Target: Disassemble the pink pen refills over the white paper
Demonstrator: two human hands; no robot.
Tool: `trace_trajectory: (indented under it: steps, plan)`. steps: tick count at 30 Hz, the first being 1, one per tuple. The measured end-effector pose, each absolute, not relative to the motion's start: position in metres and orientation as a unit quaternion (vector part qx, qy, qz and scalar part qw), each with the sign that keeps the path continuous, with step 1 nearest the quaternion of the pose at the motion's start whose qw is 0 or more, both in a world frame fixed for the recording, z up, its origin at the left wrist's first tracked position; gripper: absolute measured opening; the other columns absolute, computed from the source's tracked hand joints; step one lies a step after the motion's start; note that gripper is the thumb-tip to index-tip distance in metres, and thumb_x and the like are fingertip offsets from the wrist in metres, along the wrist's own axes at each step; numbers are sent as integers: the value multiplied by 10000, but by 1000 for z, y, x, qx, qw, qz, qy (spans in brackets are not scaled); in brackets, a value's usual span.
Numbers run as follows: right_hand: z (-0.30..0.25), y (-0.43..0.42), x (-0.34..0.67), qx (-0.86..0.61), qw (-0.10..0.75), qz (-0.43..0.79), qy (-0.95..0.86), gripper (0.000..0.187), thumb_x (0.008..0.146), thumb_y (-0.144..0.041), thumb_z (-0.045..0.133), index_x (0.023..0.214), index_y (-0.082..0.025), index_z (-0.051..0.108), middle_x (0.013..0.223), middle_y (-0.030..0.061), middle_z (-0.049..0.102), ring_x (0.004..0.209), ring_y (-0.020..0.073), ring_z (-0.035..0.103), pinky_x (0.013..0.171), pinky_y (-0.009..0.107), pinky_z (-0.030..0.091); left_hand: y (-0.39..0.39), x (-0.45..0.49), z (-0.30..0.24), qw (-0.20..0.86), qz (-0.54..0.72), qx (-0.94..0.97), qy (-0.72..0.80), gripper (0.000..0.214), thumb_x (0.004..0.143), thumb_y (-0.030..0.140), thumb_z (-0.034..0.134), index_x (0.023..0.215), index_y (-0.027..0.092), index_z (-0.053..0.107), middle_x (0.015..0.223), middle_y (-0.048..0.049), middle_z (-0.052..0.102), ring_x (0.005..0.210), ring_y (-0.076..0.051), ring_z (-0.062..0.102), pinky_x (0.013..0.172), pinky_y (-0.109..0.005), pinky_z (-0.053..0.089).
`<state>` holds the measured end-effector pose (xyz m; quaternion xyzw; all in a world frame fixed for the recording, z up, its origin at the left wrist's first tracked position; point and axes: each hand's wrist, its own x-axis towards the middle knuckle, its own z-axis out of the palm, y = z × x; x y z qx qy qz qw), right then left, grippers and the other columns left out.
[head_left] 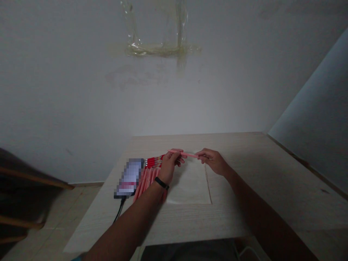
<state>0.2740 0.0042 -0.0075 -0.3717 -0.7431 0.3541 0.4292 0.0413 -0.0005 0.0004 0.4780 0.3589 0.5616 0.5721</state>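
My left hand [170,166], with a black wristband [162,183], and my right hand [213,161] both grip a slim pink pen [183,154] held level above the table. The left hand holds it near the middle, and the right fingertips pinch its far end. Several similar pink pens [148,179] with red ends lie side by side just left of my left hand, partly hidden by my forearm. Under my hands lies a pale sheet of paper [189,185]. A phone [129,177] with a blurred screen lies left of the pens.
The light wood table [272,181] ends at a wall in front and on the right. A black cable [119,209] runs from the phone over the near edge. A dark chair with wooden rails [27,188] stands at the left. Old tape [163,49] clings to the wall.
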Motion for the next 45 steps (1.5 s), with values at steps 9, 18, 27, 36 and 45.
trace_trajectory:
  steps: [9,18,27,36,45]
  plan:
    - [-11,5,274,-379,420,358,-743,205,923,-346,611,1012,-193,716,872,36,655,706,140,589,648,264,483,0,43,-2,577,548,488,359,366,821,472,661,983,144,636,812,-71,740,597,-137,625,515,-238,422]
    - [-4,2,276,-387,396,304,-775,183,933,-290,585,1013,-177,705,898,45,673,780,149,608,697,258,469,-3,44,2,546,542,512,382,364,824,482,647,962,146,638,811,-64,731,597,-136,624,510,-229,414]
    - [5,-7,270,-407,372,269,-790,136,890,-282,652,952,-179,716,864,32,685,763,146,601,708,261,449,-8,46,-2,470,488,630,379,289,912,429,594,912,143,639,737,-22,666,609,-114,586,550,-222,446]
    - [2,-10,264,-402,349,362,-765,175,862,-325,689,932,-166,711,762,14,681,684,129,599,607,223,429,-11,49,1,470,460,659,365,318,918,452,599,928,136,637,774,-35,656,648,-121,594,591,-229,484]
    - [-4,-8,267,-411,344,361,-763,129,851,-301,678,872,-175,670,699,-13,638,643,119,579,593,215,425,-10,42,0,347,366,767,396,359,921,408,600,1196,178,596,941,-58,700,817,-177,644,746,-314,519]
